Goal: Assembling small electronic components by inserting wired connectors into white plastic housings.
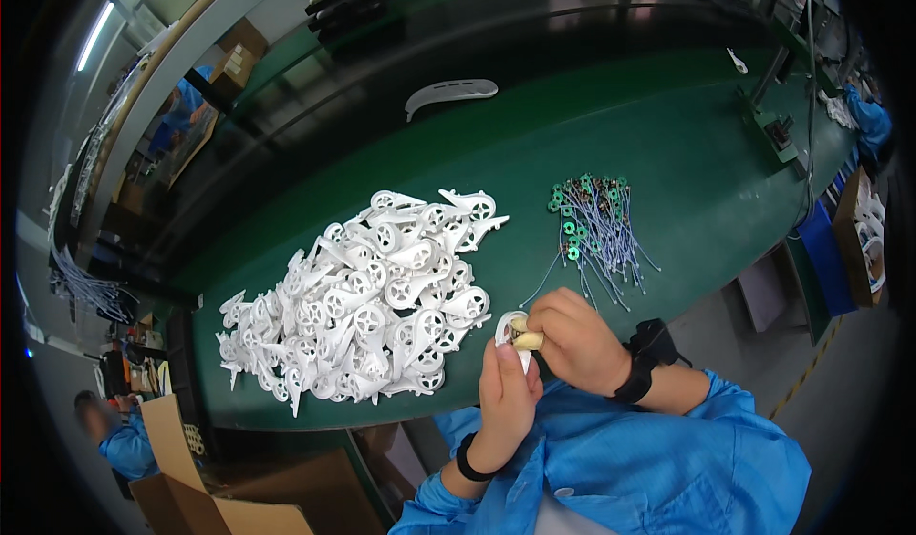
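My left hand (506,406) is closed around a white plastic housing (509,327) with a round spoked end, held just above the bench's near edge. From the right, my right hand (579,342) reaches over that same piece, its fingers pinched at the round end; pale yellow covers show on its fingertips. Whatever lies between those fingertips is hidden. To the left is a large heap of like white housings (382,292). Beyond my right hand lies a bunch of thin grey-violet wires (608,239) with small green round boards at their far ends.
A green bench (697,163) carries everything. Farther back sits a curved white strip (453,92). A small white piece (737,61) lies at far right, near a bracket (775,134). An open cardboard box (176,449) stands at lower left, near another person (126,444). A blue bin (826,258) stands right.
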`<action>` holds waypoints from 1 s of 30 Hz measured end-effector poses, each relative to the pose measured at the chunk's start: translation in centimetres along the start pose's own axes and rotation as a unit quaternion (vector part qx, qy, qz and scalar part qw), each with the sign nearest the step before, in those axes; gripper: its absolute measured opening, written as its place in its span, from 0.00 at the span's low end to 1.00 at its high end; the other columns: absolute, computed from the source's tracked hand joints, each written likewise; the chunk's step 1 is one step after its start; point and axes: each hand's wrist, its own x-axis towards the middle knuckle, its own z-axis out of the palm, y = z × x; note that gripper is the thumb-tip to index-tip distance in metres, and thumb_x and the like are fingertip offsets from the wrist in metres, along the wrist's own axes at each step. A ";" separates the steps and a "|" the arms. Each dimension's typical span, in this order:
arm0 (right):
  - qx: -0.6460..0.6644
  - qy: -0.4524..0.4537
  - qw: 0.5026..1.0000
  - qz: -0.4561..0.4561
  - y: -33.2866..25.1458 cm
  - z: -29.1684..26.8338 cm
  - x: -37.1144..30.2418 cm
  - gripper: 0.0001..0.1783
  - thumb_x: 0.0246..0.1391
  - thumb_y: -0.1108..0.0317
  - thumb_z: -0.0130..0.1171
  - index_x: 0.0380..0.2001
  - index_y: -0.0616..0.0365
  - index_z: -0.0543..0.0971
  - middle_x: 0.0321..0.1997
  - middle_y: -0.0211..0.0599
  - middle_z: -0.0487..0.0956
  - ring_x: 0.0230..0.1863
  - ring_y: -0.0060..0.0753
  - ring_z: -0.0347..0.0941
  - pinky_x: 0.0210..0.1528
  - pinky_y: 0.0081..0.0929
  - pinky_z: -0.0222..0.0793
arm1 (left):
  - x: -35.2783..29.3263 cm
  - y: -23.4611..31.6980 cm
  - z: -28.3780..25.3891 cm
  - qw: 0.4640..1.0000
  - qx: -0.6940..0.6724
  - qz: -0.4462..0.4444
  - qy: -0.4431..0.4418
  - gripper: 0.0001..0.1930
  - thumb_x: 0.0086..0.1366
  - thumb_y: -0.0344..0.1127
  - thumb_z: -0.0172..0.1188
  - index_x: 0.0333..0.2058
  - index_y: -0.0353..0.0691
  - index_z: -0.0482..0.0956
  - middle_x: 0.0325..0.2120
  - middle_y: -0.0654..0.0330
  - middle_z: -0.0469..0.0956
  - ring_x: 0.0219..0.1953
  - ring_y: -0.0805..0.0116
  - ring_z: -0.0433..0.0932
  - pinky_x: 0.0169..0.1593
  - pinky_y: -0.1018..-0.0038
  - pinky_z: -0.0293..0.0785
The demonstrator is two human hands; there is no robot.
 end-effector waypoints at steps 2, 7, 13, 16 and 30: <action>-0.010 0.017 1.000 -0.002 0.3 0.7 -0.4 0.09 0.44 0.82 0.57 0.31 0.63 0.73 0.33 0.42 0.72 0.35 0.43 0.69 0.37 0.32 0.66 | 0.1 -0.7 0.0 0.999 0.025 0.019 0.004 0.18 0.74 0.46 0.34 0.47 0.37 0.64 0.16 0.67 0.63 0.13 0.83 0.57 0.15 0.85 0.52; 0.080 0.072 0.992 0.067 1.1 1.9 -0.8 0.08 0.44 0.81 0.54 0.31 0.63 0.70 0.31 0.44 0.71 0.32 0.44 0.68 0.35 0.33 0.66 | 1.0 -1.6 0.0 0.993 0.092 0.077 0.007 0.16 0.74 0.44 0.36 0.47 0.37 0.65 0.20 0.68 0.66 0.17 0.84 0.61 0.19 0.85 0.57; 0.203 -0.039 0.969 0.134 2.4 -0.7 1.8 0.20 0.51 0.76 0.60 0.47 0.60 0.67 0.34 0.37 0.71 0.37 0.29 0.71 0.39 0.25 0.69 | 2.7 1.4 -1.4 0.993 0.016 -0.076 -0.087 0.18 0.74 0.47 0.36 0.43 0.38 0.65 0.19 0.64 0.68 0.16 0.80 0.66 0.17 0.83 0.60; 0.327 -0.104 0.922 0.180 6.0 -1.7 3.8 0.22 0.49 0.77 0.61 0.48 0.61 0.67 0.40 0.33 0.74 0.40 0.23 0.73 0.42 0.22 0.69 | 3.9 2.3 -1.4 0.986 0.048 -0.120 -0.108 0.24 0.73 0.52 0.33 0.48 0.35 0.65 0.18 0.61 0.70 0.13 0.76 0.68 0.15 0.82 0.62; 0.072 0.021 0.961 0.265 13.0 -8.3 5.1 0.10 0.55 0.69 0.59 0.36 0.65 0.74 0.36 0.34 0.76 0.33 0.18 0.71 0.33 0.21 0.68 | 8.3 5.2 -10.0 0.601 0.748 0.234 0.154 0.21 0.51 0.33 0.66 0.44 0.34 0.75 0.45 0.51 0.68 0.49 0.51 0.65 0.51 0.58 0.62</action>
